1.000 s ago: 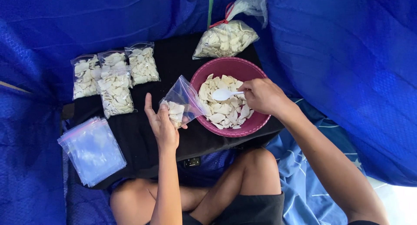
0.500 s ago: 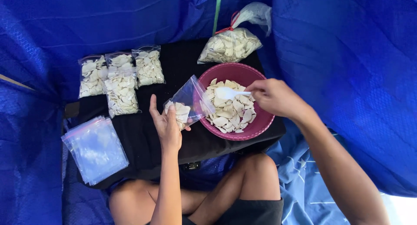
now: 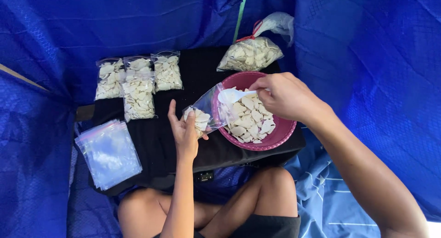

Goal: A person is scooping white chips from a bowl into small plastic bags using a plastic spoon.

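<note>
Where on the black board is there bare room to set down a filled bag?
Bare black board lies between the small filled bags and the big tied bag, plus a strip below the bags. Crowded by the pink bowl.

Small clear bag (image 3: 204, 116), part-filled with pale chips: held in left hand (image 3: 185, 132), mouth tilted toward right hand (image 3: 285, 96).
Four filled clear bags (image 3: 138, 82): beyond left hand.
Stack of empty clear bags (image 3: 109, 153): left of left hand.
Large tied bag (image 3: 250, 53): beyond right hand.
</note>
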